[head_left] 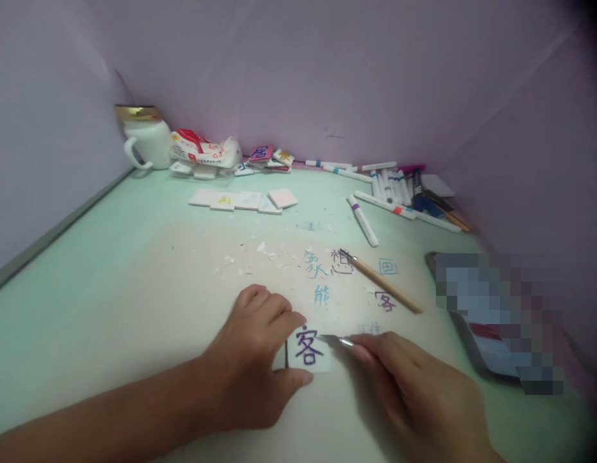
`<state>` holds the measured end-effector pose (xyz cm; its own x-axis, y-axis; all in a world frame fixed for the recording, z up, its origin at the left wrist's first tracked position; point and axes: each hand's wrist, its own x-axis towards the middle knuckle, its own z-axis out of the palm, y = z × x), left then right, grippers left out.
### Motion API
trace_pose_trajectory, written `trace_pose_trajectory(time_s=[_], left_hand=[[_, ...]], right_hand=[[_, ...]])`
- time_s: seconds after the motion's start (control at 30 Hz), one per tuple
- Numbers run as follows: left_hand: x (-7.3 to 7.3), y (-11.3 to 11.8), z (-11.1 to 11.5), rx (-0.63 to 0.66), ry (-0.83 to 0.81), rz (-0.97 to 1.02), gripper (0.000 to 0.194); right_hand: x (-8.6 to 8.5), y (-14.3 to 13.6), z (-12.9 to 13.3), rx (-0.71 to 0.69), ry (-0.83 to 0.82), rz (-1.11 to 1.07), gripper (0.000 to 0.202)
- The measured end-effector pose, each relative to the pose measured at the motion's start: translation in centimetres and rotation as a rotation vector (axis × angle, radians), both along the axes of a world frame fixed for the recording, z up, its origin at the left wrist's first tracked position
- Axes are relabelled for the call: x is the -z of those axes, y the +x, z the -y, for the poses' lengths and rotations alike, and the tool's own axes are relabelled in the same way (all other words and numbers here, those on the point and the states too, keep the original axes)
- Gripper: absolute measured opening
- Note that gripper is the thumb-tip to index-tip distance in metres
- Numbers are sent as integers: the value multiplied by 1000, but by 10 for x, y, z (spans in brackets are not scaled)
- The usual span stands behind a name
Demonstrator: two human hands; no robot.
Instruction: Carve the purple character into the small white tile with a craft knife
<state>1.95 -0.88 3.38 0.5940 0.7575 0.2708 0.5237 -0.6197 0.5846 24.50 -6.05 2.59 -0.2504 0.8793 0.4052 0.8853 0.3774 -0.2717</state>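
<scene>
Walls are closing in the table [110, 270] far and on both sides, leaving bare green room at left. Near centre, the left hand [252, 360] is pinching a white tile [305, 350] bearing a purple character, while the right hand [414, 386] is gripping a metal-tipped tool [337, 340] touching the tile's right edge. A white mug [146, 143] is standing far left, its contents hidden.

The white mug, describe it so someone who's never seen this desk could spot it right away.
Start at the green desk and follow its left edge to the far corner where the walls meet. The mug stands there, just left of a crumpled red and white packet. It is the only tall thing on the desk, white with a handle and a gold lid.
</scene>
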Motion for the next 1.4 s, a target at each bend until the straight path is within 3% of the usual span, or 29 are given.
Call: trace_pose_trajectory(time_s=[0.23, 0.6, 0.93, 1.4], left_hand=[[-3, 0, -1, 1, -20, -20, 32], [-3, -1, 0, 4, -21, -13, 31], [-4, -1, 0, 2, -35, -22, 31], [-4, -1, -1, 12, -28, -24, 32]], right_hand=[[-2, 2, -2, 25, -34, -29, 21], [-9, 10, -1, -91, -56, -17, 16], [-9, 8, 3, -86, -50, -13, 23], [-10, -4, 2, -17, -17, -154, 12]])
